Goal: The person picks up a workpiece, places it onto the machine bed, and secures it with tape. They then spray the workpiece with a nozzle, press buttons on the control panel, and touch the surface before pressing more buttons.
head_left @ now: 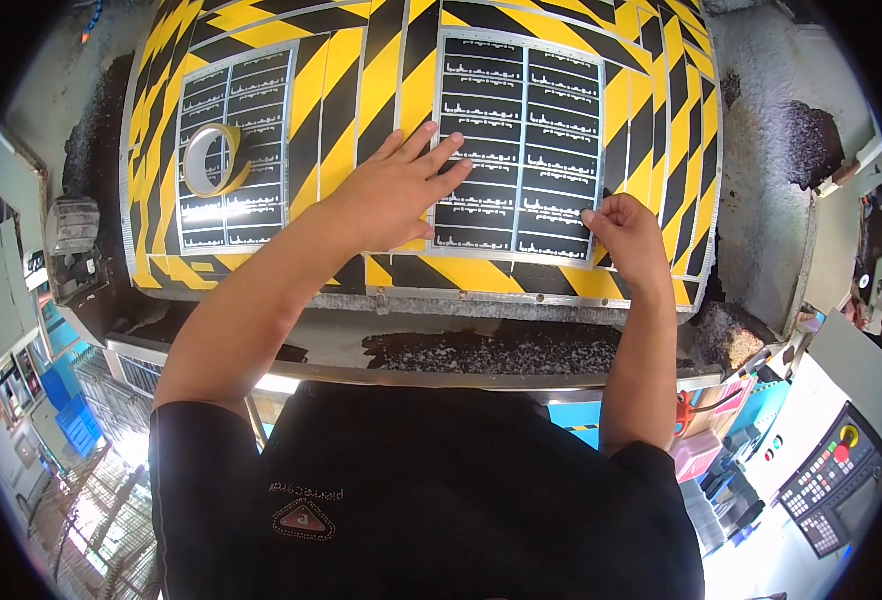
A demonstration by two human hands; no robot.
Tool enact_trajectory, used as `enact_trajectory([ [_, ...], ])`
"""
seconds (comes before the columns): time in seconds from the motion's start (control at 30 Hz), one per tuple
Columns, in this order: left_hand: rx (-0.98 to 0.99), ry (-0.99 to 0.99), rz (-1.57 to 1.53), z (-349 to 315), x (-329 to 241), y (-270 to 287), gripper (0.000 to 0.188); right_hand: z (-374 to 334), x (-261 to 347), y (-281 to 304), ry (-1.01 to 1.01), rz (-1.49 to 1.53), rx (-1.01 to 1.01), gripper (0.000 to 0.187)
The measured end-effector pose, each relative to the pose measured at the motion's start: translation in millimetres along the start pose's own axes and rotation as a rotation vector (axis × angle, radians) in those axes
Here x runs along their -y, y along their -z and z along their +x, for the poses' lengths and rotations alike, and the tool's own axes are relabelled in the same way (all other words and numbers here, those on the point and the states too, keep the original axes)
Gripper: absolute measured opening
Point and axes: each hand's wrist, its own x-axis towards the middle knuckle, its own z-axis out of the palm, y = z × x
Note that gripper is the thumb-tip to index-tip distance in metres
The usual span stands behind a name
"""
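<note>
My left hand [393, 192] lies flat with its fingers spread, reaching over the left edge of a black plate [521, 145] with rows of white markings. At the lower right edge of that plate, my right hand [629, 232] is closed. Its thumb tip touches the plate's border and the other fingers curl in; whatever is pinched there is hidden. A similar black plate [259, 105] sits to the left, with a roll of yellow tape [217, 160] on it. Yellow-and-black striped tape [401, 70] covers the surface around both plates.
Between my body and the striped surface runs a trough [501, 345] with dark, speckled debris. Worn grey walls [761, 150] rise at the sides. A control panel [833, 480] with a red button stands at lower right. Blue crates [76, 420] show at lower left.
</note>
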Motion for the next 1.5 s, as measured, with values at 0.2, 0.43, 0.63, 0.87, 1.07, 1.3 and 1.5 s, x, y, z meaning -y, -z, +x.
enact_trajectory([
  [0.2, 0.019, 0.011, 0.015, -0.4, -2.1, 3.2, 0.087, -0.6, 1.4, -0.4, -0.005, -0.012, -0.004, 0.020],
  [0.43, 0.017, 0.024, 0.068, -1.7, -6.2, 5.2, 0.090, -1.3, 0.8, -0.6, 0.003, -0.023, -0.011, 0.020],
  [0.63, 0.004, 0.044, 0.059, -2.1, -12.2, 6.8, 0.097, 0.4, -0.9, -0.6, -0.004, -0.018, -0.011, 0.021],
  [0.87, 0.005, 0.054, 0.061, 0.7, -15.7, 11.3, 0.103, 1.2, 0.3, 0.5, 0.008, -0.011, -0.013, 0.021],
  [1.07, 0.033, 0.045, 0.016, 5.7, -13.5, 18.9, 0.114, -0.3, 2.9, -0.8, -0.013, -0.021, -0.021, 0.021],
  [1.3, 0.078, 0.030, 0.008, 12.3, -10.9, 23.2, 0.121, -3.4, 2.8, -2.1, -0.005, -0.052, -0.048, 0.020],
  [1.5, 0.066, 0.026, -0.007, 11.4, -8.5, 23.5, 0.120, -3.2, 7.4, -1.4, -0.011, -0.066, -0.048, 0.020],
])
